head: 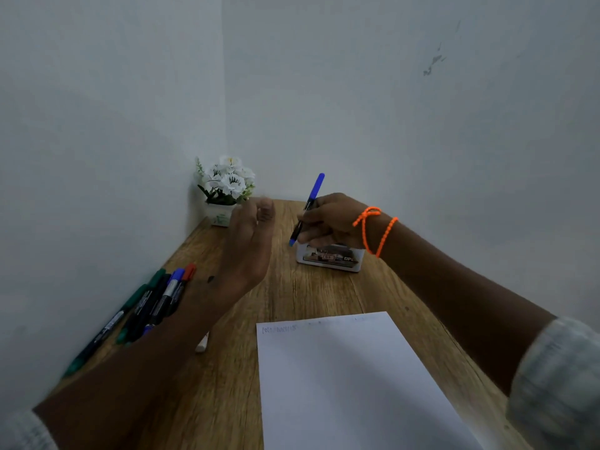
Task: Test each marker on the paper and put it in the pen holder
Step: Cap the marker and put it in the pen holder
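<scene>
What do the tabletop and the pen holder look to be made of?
Tabletop: wood or wood-look laminate, matte, with visible brown grain lines. Pen holder: probably plastic or tin, glossy white with a printed picture label; blur leaves it open.

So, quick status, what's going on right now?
Right hand grips blue marker above pen holder. Left hand open, holding nothing. Nothing in the way.

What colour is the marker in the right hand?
Blue marker, with a black middle; seen in the head view.
</scene>
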